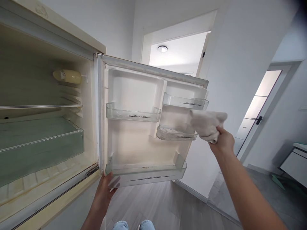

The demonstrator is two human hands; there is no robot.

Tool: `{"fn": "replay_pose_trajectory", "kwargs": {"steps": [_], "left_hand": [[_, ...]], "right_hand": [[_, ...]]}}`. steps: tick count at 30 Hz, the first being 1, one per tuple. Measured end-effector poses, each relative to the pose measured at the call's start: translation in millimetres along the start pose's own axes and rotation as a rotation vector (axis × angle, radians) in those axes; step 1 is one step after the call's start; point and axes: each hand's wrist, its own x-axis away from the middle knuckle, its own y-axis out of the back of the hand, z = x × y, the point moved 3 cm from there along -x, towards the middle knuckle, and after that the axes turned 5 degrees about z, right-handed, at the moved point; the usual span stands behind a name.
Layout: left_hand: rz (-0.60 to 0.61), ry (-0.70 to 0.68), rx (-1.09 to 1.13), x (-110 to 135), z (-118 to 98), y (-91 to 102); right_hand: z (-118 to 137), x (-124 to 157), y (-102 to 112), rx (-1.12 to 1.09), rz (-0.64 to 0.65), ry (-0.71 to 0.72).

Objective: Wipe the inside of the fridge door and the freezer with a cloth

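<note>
My right hand [223, 142] grips a crumpled white cloth [207, 124], slightly blurred, beside the free edge of an open refrigerator door [141, 140]. The cloth overlaps the outer end of the small middle door bin [177, 134]. Down at the hinge side, my left hand [106, 187] is closed around the lower corner of the long clear bottom bin [148, 177]; some of its fingers show through the plastic. Two other clear bins, the upper left bin [133, 115] and upper right bin [185, 101], sit on the door. Stains mark the door's inner rim.
Left of the door stands the refrigerator compartment [90, 140], with a glass shelf [40, 106], a greenish drawer [48, 153] and a yellowed lamp cover [68, 76]. A white wall [230, 64] and a doorway are behind the door. Grey wood-look floor [153, 204] lies below.
</note>
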Motion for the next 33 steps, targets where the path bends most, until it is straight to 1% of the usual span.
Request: {"fn": "replay_pose_trajectory", "kwargs": {"steps": [1, 2, 3, 4, 6, 7, 8, 9, 11, 12, 15, 16, 18, 22, 25, 27, 31, 33], "left_hand": [[-0.001, 0.001, 0.0, 1, -1, -0.7], [-0.006, 0.002, -0.001, 3, -1, -1.2], [-0.009, 0.002, 0.0, 5, -2, -1.8], [-0.008, 0.0, -0.001, 6, -2, -2.5], [-0.007, -0.002, -0.005, 8, -3, -3.3], [-0.005, -0.003, -0.006, 8, -4, -3.6], [-0.007, 0.0, -0.009, 8, -4, -3.7], [-0.009, 0.006, -0.014, 8, -4, -3.7], [-0.004, 0.011, -0.022, 8, -5, -4.1], [-0.007, 0.016, -0.025, 7, -5, -4.3], [-0.017, 0.022, -0.015, 6, -5, -4.3], [-0.016, 0.024, -0.012, 6, -5, -4.2], [0.001, 0.021, -0.011, 6, -5, -4.1], [0.005, 0.009, -0.02, 5, -4, -3.4], [-0.021, 0.008, -0.024, 4, -3, -3.5], [-0.016, 0.01, -0.02, 4, -3, -4.2], [0.017, 0.003, -0.015, 3, -2, -3.7], [0.016, -0.002, -0.006, 2, 0, -2.2]], "right_hand": [[-4, 1, 11, -0.055, -0.054, -0.058], [-7, 5, 23, -0.112, -0.149, -0.126], [-9, 12, 33, -0.156, -0.263, -0.182], [-8, 20, 42, -0.168, -0.385, -0.203], [-2, 37, 48, -0.156, -0.602, -0.16], [2, 45, 46, -0.151, -0.671, -0.104], [4, 51, 39, -0.153, -0.709, -0.039], [5, 56, 30, -0.166, -0.722, 0.026], [1, 62, 6, -0.198, -0.689, 0.091], [-4, 63, -7, -0.197, -0.651, 0.084], [-18, 67, -44, -0.157, -0.485, 0.0], [-21, 69, -53, -0.147, -0.461, -0.012], [-22, 74, -66, -0.161, -0.485, 0.007], [-14, 86, -80, -0.204, -0.588, 0.065], [-8, 100, -93, -0.168, -0.587, 0.082], [-6, 112, -105, -0.14, -0.527, 0.114], [-2, 138, -136, -0.109, -0.312, 0.213], [1, 148, -151, -0.108, -0.227, 0.282]]}}
